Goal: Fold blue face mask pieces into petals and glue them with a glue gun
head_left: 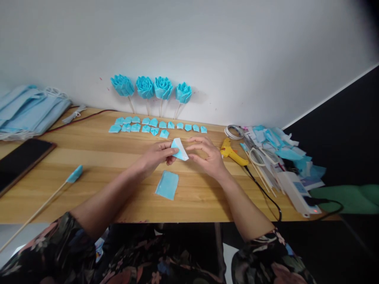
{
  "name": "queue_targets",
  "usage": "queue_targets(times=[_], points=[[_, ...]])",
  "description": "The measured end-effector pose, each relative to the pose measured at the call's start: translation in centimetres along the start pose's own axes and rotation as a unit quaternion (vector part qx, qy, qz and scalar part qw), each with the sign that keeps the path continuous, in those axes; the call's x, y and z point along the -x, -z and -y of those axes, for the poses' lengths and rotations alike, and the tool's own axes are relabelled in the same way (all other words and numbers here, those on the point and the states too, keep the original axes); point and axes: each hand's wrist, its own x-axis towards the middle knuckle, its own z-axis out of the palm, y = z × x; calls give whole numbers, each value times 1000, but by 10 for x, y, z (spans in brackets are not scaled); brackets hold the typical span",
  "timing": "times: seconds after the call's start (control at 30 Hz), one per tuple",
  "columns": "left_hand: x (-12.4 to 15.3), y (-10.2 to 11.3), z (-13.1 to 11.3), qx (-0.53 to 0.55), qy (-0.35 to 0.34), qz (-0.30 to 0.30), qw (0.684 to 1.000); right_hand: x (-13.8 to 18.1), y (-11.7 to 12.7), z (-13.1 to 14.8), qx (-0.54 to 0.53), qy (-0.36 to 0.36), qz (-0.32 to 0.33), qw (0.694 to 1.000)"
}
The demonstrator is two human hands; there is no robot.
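Observation:
Between thumb and fingers, my left hand (160, 154) pinches a folded blue and white fabric piece (179, 150) above the table. My right hand (207, 154) is just right of that piece, its fingers apart and curved toward it, with nothing visible in them. A flat blue fabric square (167, 185) lies on the wood below both hands. Beyond them, several small folded blue petals (154, 131) are laid out in two rows. Farther back, several blue fabric roses (163, 87) on thin sticks lean against the wall.
At right lie a yellow glue gun (233, 153), a tape roll (235, 132), scissors (260, 157), blue scraps (280, 142) and a white power strip (297, 193). At left are stacked face masks (32, 108), a phone (25, 159) and a stick with a blue bud (74, 174).

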Motion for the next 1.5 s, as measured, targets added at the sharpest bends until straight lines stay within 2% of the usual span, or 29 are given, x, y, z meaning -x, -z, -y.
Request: queue_targets(times=[0.2,0.43,0.73,0.87,1.03,1.5], points=[[-1,-1,1,9,3,12,1000,0,-3,-1,0,30,-15,999],[0,-3,1,-4,1,23,1000,-2,-5,-1,18,17,-9,1000],[-1,0,0,-5,-5,-20,1000,0,-1,-4,53,23,-40,998],[0,0,0,-2,-1,-6,1000,0,-1,-3,43,46,-27,998],[0,-2,0,-8,2,9,1000,-1,-3,-1,23,26,-1,999],[-1,-2,-1,-190,-33,-45,980,1,-2,-6,18,24,40,999]])
